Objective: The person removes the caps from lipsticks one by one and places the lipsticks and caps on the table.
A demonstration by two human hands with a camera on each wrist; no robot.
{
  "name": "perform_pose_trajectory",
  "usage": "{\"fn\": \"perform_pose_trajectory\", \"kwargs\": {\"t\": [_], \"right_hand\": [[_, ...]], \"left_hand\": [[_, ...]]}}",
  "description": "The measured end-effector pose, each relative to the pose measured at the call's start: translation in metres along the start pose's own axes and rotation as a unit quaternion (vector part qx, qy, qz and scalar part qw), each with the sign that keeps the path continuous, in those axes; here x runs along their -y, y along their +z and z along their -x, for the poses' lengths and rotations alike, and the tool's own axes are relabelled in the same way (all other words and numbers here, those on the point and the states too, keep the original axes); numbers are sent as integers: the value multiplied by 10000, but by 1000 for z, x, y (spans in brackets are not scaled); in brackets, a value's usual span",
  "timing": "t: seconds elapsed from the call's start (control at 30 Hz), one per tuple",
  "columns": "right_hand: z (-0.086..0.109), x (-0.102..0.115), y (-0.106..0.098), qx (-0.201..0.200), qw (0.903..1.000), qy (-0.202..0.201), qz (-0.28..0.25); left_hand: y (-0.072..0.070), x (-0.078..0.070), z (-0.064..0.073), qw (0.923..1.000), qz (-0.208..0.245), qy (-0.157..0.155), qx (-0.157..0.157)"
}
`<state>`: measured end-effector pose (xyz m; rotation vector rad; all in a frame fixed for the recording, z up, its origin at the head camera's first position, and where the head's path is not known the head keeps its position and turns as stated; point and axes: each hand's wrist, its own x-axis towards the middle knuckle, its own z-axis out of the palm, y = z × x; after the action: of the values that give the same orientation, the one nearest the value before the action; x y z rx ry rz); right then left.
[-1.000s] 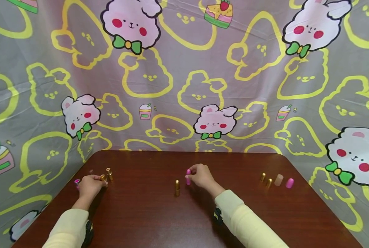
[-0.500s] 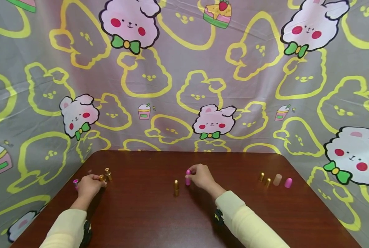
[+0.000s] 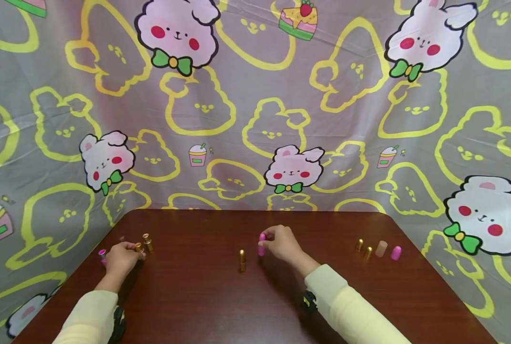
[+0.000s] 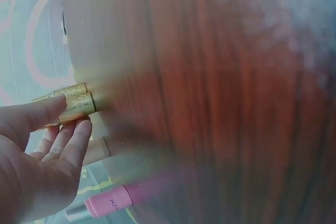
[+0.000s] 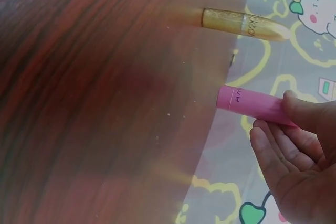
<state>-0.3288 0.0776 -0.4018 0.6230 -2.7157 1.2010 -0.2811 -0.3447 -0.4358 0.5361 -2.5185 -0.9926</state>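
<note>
My right hand (image 3: 283, 244) pinches a pink lipstick tube (image 5: 254, 103) between thumb and fingers, upright at the table's middle. Beside it, on the left, stands a gold lipstick tube (image 3: 242, 261) with a tapered top. At the table's left side my left hand (image 3: 122, 258) grips an uncapped gold lipstick base (image 4: 79, 107). A second gold base (image 3: 147, 241) stands right behind that one. Past the left hand's outer side is a pink lipstick base (image 4: 110, 201) with a silvery end. A brownish tube (image 4: 95, 152) is partly hidden behind the fingers.
On the right of the brown table (image 3: 204, 306) stand several loose caps: two gold caps (image 3: 360, 245), a beige cap (image 3: 381, 249) and a pink cap (image 3: 396, 253). A patterned curtain (image 3: 229, 114) hangs around the table's back and sides.
My right hand has shifted the pink lipstick tube slightly to the right, away from the standing gold one. My left hand keeps its grip on the gold base. The head view has drifted a little.
</note>
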Motion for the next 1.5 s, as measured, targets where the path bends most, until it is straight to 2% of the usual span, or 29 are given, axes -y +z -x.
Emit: {"fn": "perform_pose_trajectory", "kwargs": {"t": [0.33, 0.5, 0.73, 0.87, 1.2, 1.33, 1.5], "right_hand": [[7, 6, -18, -49, 9996, -211, -166], [10, 10, -27, -129, 9991, -386, -108], [13, 19, -41, -238, 9989, -208, -338], [16, 21, -49, -342, 9981, -156, -497], [22, 24, -68, -635, 9951, 10, -755], [24, 25, -73, -712, 9921, 62, -1028], [27, 26, -79, -811, 9868, 162, -1393]], "left_hand": [[-1, -1, 0, 10000, 1, -62, 31], [-3, -1, 0, 9999, 119, 1, -71], [-6, 0, 2, 9992, 335, 192, -130], [-6, -4, 3, 9981, 458, 210, -365], [-7, -21, 8, 9928, 516, 253, -1053], [-7, -34, 9, 9895, 685, 380, -1214], [-3, -54, 12, 9825, 999, 786, -1363]]}}
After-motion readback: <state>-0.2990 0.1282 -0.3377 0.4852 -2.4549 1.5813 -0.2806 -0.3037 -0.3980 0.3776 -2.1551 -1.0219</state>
